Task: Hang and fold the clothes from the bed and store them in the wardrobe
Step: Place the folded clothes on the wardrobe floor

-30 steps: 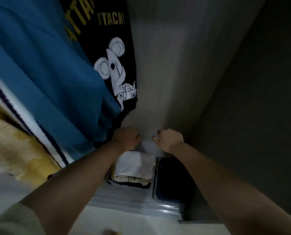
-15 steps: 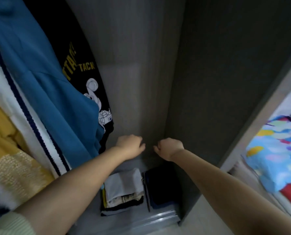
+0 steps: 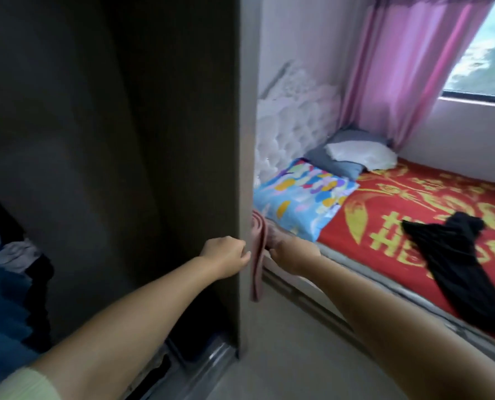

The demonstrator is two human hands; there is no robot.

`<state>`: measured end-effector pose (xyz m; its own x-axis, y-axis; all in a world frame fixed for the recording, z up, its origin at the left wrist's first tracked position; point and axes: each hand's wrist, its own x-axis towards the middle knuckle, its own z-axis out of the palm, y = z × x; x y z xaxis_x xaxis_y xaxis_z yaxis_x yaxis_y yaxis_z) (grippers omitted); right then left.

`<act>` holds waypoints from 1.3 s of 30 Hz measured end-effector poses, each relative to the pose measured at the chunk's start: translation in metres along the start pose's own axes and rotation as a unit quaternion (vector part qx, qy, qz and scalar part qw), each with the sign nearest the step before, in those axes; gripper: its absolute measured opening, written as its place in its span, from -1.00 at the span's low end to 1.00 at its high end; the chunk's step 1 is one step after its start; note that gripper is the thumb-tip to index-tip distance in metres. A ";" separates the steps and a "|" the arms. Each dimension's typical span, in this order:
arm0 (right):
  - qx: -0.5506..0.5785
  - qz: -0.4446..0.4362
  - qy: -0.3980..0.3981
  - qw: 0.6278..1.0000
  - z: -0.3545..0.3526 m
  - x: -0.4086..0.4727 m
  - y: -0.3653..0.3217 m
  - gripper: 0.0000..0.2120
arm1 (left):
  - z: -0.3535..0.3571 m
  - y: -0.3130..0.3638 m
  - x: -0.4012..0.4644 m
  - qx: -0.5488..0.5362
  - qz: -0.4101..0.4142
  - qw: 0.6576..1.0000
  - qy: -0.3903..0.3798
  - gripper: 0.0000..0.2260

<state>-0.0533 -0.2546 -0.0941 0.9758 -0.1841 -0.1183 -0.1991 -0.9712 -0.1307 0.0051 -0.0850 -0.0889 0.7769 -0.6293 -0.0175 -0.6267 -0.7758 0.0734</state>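
- swung right since the earlier frames: wardrobe floor with folded piles gone from view, bed (image 3: 356,284) now in sight; both fists held forward much as before.
- black garment (image 3: 457,264) lying crumpled and lengthwise on the red-and-gold bedspread (image 3: 413,197), near the bed's front edge, untouched, well apart from both hands.
- pink cloth (image 3: 258,255) draped down beside the wardrobe's front edge (image 3: 247,140), between the two hands; cannot tell what it hangs from.
- left hand (image 3: 226,255) curled into a loose fist just left of that edge, fingertips close to the pink cloth; cannot tell whether pinching it or empty.
- right hand (image 3: 293,254) curled too, knuckles up, just right of the cloth; fingers hidden from this angle, grip cannot be told.
- dark wardrobe interior (image 3: 96,140) on the left; blue hanging garment (image 3: 0,298) and a grey bundle (image 3: 15,254) at the far left edge.
- colourful patterned pillow (image 3: 301,197) at the bed's head end, grey pillow (image 3: 335,161) and white pillow (image 3: 361,154) behind it.
- pink curtain (image 3: 408,67) beside the window (image 3: 483,53), top right.
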 end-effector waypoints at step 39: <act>0.186 0.510 -0.101 0.834 0.029 -0.151 0.706 -0.73 | 0.141 0.641 0.391 0.029 0.349 0.920 -0.176 -0.73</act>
<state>-0.3440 -0.9078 -0.1974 0.2535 -0.8196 -0.5137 -0.9671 -0.2041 -0.1516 -0.1012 -0.8352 -0.1890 0.1231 -0.9433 -0.3083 -0.9756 -0.1720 0.1366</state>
